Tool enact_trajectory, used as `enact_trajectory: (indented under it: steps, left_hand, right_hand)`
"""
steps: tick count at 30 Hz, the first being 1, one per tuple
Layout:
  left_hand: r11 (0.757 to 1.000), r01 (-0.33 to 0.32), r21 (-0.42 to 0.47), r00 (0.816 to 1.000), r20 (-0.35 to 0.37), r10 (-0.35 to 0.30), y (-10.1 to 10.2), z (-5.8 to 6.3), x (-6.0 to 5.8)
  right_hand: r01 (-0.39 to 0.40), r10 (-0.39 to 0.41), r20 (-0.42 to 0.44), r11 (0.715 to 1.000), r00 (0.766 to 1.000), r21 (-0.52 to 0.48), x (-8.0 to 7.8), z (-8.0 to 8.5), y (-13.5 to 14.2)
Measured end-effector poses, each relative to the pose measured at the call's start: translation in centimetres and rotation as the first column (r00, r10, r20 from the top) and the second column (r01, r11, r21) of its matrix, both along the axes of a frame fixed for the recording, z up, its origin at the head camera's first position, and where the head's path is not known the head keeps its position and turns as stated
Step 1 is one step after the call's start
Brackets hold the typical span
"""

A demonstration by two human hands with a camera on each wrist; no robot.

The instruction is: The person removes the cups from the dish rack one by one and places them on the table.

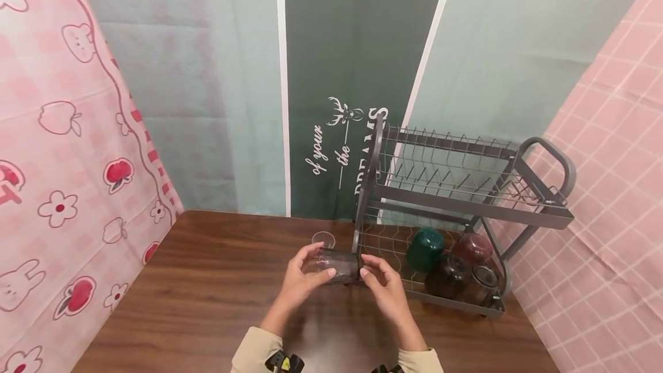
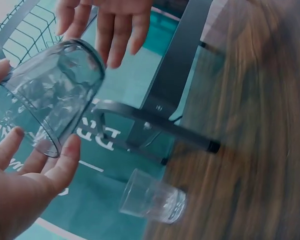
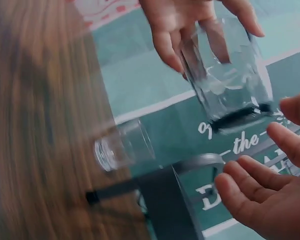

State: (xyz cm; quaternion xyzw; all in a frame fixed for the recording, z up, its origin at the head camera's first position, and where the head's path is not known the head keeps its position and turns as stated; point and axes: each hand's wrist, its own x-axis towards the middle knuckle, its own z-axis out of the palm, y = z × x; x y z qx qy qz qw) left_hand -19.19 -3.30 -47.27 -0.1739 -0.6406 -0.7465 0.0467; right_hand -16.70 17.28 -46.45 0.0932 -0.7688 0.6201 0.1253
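A grey-tinted drinking glass (image 1: 339,266) lies tilted on its side in the air over the table, between the two hands. My left hand (image 1: 299,280) holds it near the rim, thumb on one side and fingers on the other, as the left wrist view shows with the glass (image 2: 57,92) angled. My right hand (image 1: 384,288) is beside the glass's thick base, palm turned up and fingers loosely spread; in the right wrist view the fingers (image 3: 260,172) stand apart from the base. A small clear glass (image 3: 125,146) stands upright on the table behind.
A grey two-tier dish rack (image 1: 468,206) stands at the right. On its lower tier sit a green cup (image 1: 426,249), a pink cup (image 1: 472,248) and dark glasses (image 1: 449,276), bottoms up. The wooden table (image 1: 207,286) meets a green curtain (image 1: 357,27) at the back.
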Motion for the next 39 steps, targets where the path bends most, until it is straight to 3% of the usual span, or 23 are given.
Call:
enact_trajectory:
  steps: [3, 6, 11, 18, 29, 34, 39]
  left_hand:
    - [0.997, -0.029, -0.071, 0.999, -0.042, 0.026, -0.7, 0.2, -0.2]
    - [0.991, -0.046, -0.123, 0.996, -0.082, 0.036, -1.3, 0.2, -0.5]
    - [0.985, -0.043, -0.169, 0.999, -0.011, 0.042, -1.9, 0.7, -0.5]
    - [0.966, -0.064, -0.249, 0.997, 0.017, 0.070, -2.4, 1.1, -1.0]
    - [0.917, -0.190, -0.350, 0.982, -0.079, 0.173, -3.7, 0.6, -2.2]
    - [0.879, -0.227, -0.420, 0.973, -0.124, 0.192, -3.9, 0.5, -2.7]
    - [0.835, -0.260, -0.484, 0.965, -0.157, 0.210, -4.3, 0.5, -3.2]
  right_hand:
    - [0.018, -0.003, -0.081, 0.984, 0.997, 0.178, 0.0, 0.3, 0.5]
    - [0.042, -0.001, -0.125, 0.945, 0.992, 0.324, 0.0, 0.7, 1.2]
    - [0.060, 0.004, -0.130, 0.872, 0.992, 0.485, 0.0, 1.5, 2.3]
    - [0.030, 0.040, -0.105, 0.809, 0.994, 0.588, -0.5, 2.3, 3.6]
    - [0.006, 0.074, -0.086, 0.723, 0.994, 0.691, -1.0, 3.2, 3.9]
    - [0.013, 0.059, -0.072, 0.679, 0.996, 0.734, -1.4, 3.7, 4.2]
    - [0.046, 0.049, -0.102, 0.653, 0.994, 0.756, -1.7, 4.2, 4.8]
